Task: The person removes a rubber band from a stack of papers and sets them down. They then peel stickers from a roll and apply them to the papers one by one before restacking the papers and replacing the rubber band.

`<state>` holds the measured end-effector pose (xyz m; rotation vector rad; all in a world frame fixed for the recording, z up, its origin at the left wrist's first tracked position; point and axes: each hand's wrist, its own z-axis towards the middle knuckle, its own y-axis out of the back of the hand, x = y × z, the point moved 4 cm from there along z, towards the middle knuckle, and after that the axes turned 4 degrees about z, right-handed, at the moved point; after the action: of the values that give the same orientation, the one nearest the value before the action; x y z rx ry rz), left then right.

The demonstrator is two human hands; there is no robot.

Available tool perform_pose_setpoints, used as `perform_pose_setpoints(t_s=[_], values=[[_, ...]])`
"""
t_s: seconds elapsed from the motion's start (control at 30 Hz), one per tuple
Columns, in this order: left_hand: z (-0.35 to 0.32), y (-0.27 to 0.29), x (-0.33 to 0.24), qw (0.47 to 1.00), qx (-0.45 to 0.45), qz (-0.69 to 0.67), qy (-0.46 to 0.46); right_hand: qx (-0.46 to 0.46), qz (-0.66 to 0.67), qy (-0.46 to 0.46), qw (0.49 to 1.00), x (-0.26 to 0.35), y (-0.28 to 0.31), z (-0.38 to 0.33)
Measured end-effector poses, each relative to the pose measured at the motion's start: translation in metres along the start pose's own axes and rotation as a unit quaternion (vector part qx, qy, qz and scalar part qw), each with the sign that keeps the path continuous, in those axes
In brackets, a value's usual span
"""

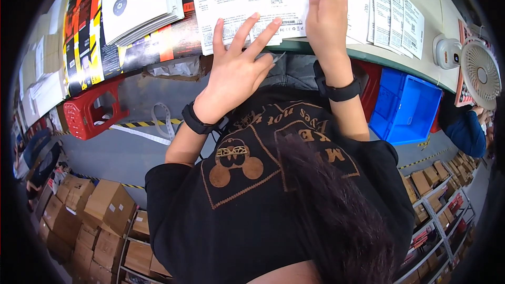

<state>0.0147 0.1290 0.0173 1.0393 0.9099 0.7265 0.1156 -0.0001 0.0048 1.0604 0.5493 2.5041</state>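
Observation:
Flat white printed packs (252,0) with a square code lie side by side at the near edge of the table. My left hand (234,71) rests on them, fingers spread and fingertips pressing on their lower part. By its thumb a small clear, pointed edge shows; what it is, I cannot tell. My right hand (329,26) stands along the right side of these packs, fingers stretched out, holding nothing visible. Right of it, more white packs (397,23) lie fanned out and overlapping. On the left, a stack of white packs (139,5) bears two black discs.
A blue crate (407,108) stands below the table's right side, and a red stool (87,113) below its left. A white fan (480,71) is at the far right, near another person's blue sleeve (465,134). Cartons (108,205) and shelving (439,221) are behind me.

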Motion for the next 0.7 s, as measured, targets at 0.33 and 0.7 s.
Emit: perform_pose_setpoints(t_s=[0.33, 0.7], values=[[-0.019, 0.007, 0.014, 0.996, -0.063, -0.046, 0.037, 0.333, -0.034, 0.042, 0.941, 0.062, -0.001, 0.004], [-0.015, 0.046, 0.003, 0.997, -0.063, -0.014, 0.032, 0.254, 0.112, -0.101, 0.956, 0.058, 0.052, 0.005]])
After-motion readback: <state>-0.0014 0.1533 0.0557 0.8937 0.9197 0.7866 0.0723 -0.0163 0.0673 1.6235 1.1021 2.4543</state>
